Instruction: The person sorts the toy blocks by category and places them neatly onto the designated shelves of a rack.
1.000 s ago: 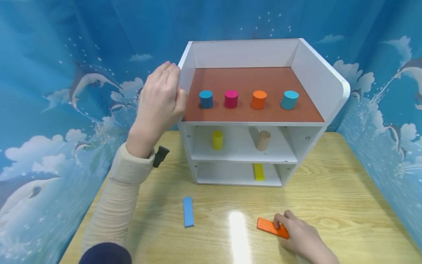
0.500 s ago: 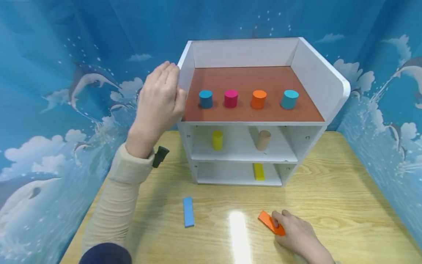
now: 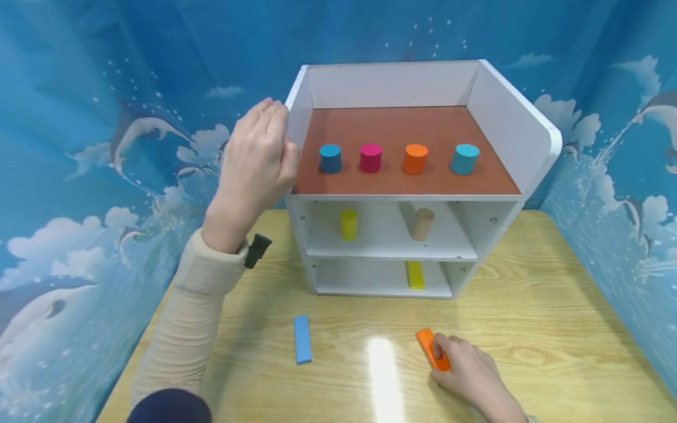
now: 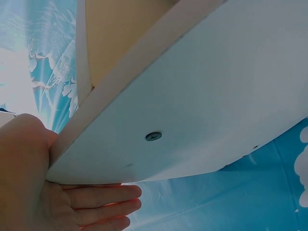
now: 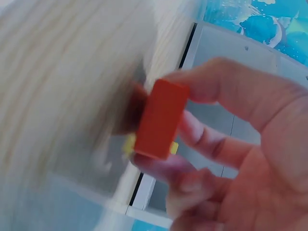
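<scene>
My left hand (image 3: 259, 147) grips the upper left edge of a white shelf unit (image 3: 394, 86). In the left wrist view the side panel (image 4: 202, 96) sits in the crook of the left hand (image 4: 33, 178), with the fingers straight along its outer face. Low on the right, my right hand (image 3: 471, 370) pinches an orange rectangular block (image 3: 427, 343) between thumb and fingers, just at the tabletop. The right wrist view has the orange block's end (image 5: 162, 120) facing the camera, thumb above and fingers below. On the table to the left lies a flat blue block (image 3: 302, 339).
Four-sided brown top shelf (image 3: 391, 126) bears several short cylinders, among them a pink one (image 3: 371, 158). A yellow cylinder (image 3: 348, 225) and a tan cylinder (image 3: 422, 225) stand on the middle shelf. A yellow block (image 3: 415, 275) lies on the bottom shelf. Sea-patterned curtains surround the table.
The orange block has turned in my right hand's grip, its far end swinging towards the shelf unit. That hand has shifted slightly left and away from me. My left hand stays put.
</scene>
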Demonstrator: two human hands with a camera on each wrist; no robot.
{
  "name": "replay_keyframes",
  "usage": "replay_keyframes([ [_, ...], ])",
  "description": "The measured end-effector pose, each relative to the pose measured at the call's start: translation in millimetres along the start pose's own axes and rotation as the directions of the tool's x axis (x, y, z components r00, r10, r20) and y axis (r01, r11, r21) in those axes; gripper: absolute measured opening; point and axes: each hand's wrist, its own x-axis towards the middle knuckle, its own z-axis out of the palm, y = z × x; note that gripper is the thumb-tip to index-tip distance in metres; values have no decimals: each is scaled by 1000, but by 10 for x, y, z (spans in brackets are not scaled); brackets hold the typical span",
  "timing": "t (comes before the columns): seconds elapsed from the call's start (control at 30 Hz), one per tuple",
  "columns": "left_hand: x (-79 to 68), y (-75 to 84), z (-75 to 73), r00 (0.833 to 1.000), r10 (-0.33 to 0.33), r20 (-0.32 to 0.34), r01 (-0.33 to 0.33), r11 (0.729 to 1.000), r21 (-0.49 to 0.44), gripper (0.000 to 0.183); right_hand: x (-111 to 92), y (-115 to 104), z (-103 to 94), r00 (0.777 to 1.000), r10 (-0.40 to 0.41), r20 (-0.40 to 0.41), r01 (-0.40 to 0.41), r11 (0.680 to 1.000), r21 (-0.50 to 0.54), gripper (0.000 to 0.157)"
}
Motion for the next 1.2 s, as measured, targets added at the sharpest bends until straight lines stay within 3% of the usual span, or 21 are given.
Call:
replay_keyframes([
  [0.27, 3, 4, -6, 1000, -1, 2, 1, 1000, -4, 46, 40, -91, 11, 996, 65, -58, -62, 996, 60, 28],
  [0.7, 0, 13, -41, 1000, -9, 26, 9, 1000, 5, 47, 236, -317, -95, 977, 24, -211, -9, 997, 73, 23],
  [1.2, -4, 8, -43, 1000, -10, 30, 10, 1000, 2, 46, 799, -485, -139, 955, -25, -295, 66, 989, 131, 17],
])
